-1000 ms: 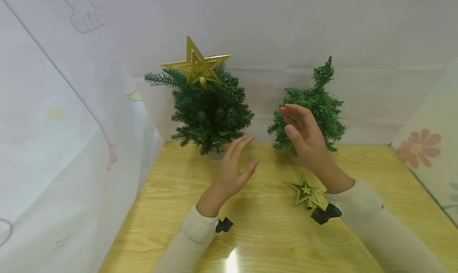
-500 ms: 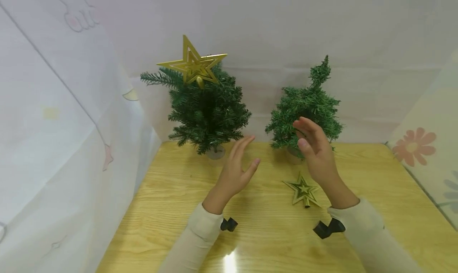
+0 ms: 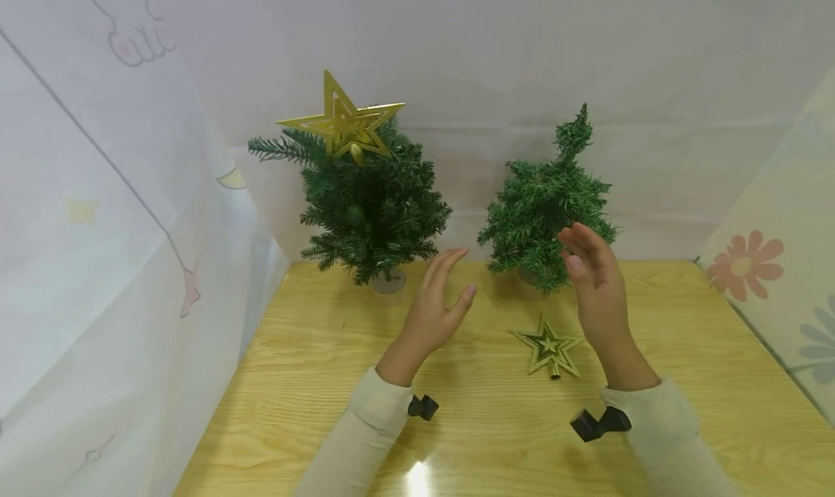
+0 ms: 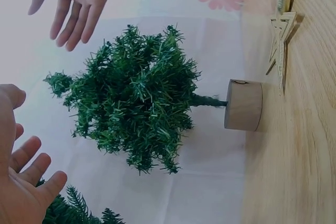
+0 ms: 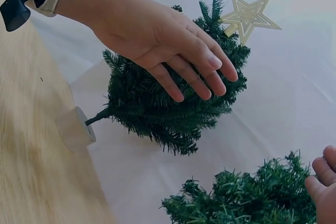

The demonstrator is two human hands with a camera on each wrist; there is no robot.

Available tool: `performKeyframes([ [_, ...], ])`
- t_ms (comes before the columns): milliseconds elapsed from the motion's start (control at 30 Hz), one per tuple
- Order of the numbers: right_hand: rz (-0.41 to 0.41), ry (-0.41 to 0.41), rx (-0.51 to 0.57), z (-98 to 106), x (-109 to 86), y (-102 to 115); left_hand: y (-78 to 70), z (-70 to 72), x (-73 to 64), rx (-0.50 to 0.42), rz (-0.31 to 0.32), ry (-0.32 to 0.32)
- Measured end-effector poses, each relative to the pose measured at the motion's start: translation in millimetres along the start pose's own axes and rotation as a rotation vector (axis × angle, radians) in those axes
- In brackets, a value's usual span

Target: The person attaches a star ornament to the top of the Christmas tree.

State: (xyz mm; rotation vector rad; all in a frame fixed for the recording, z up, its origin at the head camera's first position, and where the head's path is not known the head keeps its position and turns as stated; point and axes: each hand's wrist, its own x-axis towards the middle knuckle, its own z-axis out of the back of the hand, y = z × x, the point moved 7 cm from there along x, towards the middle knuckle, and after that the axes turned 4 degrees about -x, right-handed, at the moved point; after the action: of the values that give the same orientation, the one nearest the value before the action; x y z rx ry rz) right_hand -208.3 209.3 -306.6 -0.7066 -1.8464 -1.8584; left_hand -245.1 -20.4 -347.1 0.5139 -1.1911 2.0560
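Note:
My left hand [image 3: 430, 312] hovers over the table with fingers extended and thumb apart, holding nothing. To its upper left stands a dark green miniature Christmas tree [image 3: 375, 207], a large gold star topper [image 3: 355, 127] at its top. My right hand [image 3: 600, 301], also holding nothing, has relaxed, slightly bent fingers and overlaps the lower right of a second, lighter green tree [image 3: 544, 200]. That tree has a leaning bare tip. A smaller gold star topper [image 3: 549, 346] lies on the table between the hands. In the left wrist view, the right hand [image 4: 84, 1] appears beyond the second tree.
Both trees stand on round wooden bases [image 4: 244, 105] near the back edge of the wooden table [image 3: 483, 424]. A pale printed cloth [image 3: 457, 48] hangs behind and along both sides. Black camera mounts [image 3: 600, 424] sit on both wrists.
My right hand has drawn back from the second tree, down and to the right in the head view. My left hand has barely moved. Trees and stars keep their places while the view shifts slightly.

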Motion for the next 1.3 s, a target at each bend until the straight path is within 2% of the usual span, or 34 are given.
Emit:
performKeyframes([
  [133, -0.005, -0.035, 0.027, 8, -4.2, -6, 0.9, -4.1, 4.3, -0.007, -0.017, -0.003],
  [300, -0.017, -0.129, 0.039, 23, -9.7, -11, 4.3, -10.9, 7.0, -0.023, -0.025, -0.011],
  [500, -0.075, -0.226, 0.037, 38, -15.8, -22, 8.0, -21.1, 8.5, -0.05, 0.004, 0.006],
  [767, -0.124, -0.277, 0.044, 46, -22.5, -35, 15.9, -34.3, 12.9, -0.059, 0.042, 0.008],
  [1100, -0.135, -0.355, 0.034, 56, -25.5, -46, 18.6, -42.9, 19.1, -0.098, 0.048, -0.003],
  [1300, -0.207, -0.369, -0.026, 63, -27.2, -56, 19.8, -45.9, 21.0, -0.104, 0.049, -0.006],
])
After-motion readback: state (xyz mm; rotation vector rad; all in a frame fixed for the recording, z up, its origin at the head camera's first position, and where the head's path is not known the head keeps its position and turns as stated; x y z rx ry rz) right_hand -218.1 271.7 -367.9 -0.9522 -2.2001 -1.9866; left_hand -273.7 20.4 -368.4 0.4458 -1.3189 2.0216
